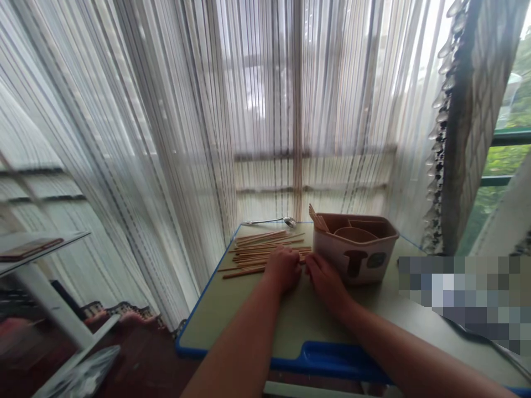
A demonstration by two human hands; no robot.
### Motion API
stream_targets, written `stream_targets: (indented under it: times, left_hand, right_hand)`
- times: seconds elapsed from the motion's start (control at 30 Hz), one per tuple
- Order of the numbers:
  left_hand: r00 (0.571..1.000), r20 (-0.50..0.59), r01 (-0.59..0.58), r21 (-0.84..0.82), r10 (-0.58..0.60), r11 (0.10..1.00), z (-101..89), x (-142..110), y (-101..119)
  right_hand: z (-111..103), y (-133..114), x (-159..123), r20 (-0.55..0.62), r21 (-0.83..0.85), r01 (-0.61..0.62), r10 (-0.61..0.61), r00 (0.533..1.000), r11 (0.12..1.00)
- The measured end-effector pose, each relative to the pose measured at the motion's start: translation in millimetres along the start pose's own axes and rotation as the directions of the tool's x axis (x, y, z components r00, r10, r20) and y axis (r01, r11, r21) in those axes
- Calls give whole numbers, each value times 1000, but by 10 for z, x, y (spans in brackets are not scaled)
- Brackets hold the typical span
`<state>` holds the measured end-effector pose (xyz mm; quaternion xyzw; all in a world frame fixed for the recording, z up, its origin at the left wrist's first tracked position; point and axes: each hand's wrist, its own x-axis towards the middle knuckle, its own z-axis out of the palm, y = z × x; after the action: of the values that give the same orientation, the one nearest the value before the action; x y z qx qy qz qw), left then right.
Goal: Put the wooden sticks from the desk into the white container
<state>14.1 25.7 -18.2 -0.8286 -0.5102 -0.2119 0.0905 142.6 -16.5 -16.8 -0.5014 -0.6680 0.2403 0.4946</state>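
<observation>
Wooden chopsticks (pixel 253 255) lie in a loose spread on the table, pointing left and right. My left hand (pixel 283 268) is closed over their right part, its fingers curled down around some of them. Close beside it, my right hand (pixel 326 278) has its fingers pressed together at the chopstick ends that show between the hands. How many each hand grips is hidden. Just behind my right hand stands a pinkish-brown utensil holder (pixel 332 251) with inner compartments. A wooden fork (pixel 313 213) leans out at its left corner.
A metal ladle or large spoon (pixel 289 222) lies at the far edge of the blue-rimmed table (pixel 232 326). Sheer striped curtains (pixel 166 138) hang close behind. A blurred-out patch (pixel 464 298) covers the table's right side. Another white stand (pixel 53 298) is at left.
</observation>
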Motion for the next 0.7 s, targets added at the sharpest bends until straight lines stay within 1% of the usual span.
stream_targets:
  times: [0.1,0.17,0.3,0.4,0.47,0.6,0.7]
  left_hand:
    - [1000,25,7,0,-7,1000,-7,-20,15]
    - [998,50,30,-4,-29,1000,-14,-41,29]
    - [997,39,69,-22,-68,997,-13,-78,73]
    - [994,52,96,-18,-95,995,-7,-91,114]
    - [992,69,106,-10,-105,994,-11,-96,132]
    - [993,76,89,-16,-87,996,-26,-106,129]
    - [996,59,66,-20,-65,998,-26,-105,109]
  right_hand:
    - [-54,55,34,-22,-16,-31,31,999,999]
    - [-64,97,47,-12,-12,-34,33,999,999]
    - [-50,160,71,12,30,-15,14,1000,999]
    - [-54,167,90,19,23,-40,39,999,999]
    - [-68,159,102,23,-9,-50,50,998,999]
    - [-95,149,125,-22,-126,-65,62,998,990]
    - [-120,161,131,-5,-232,-49,49,999,972]
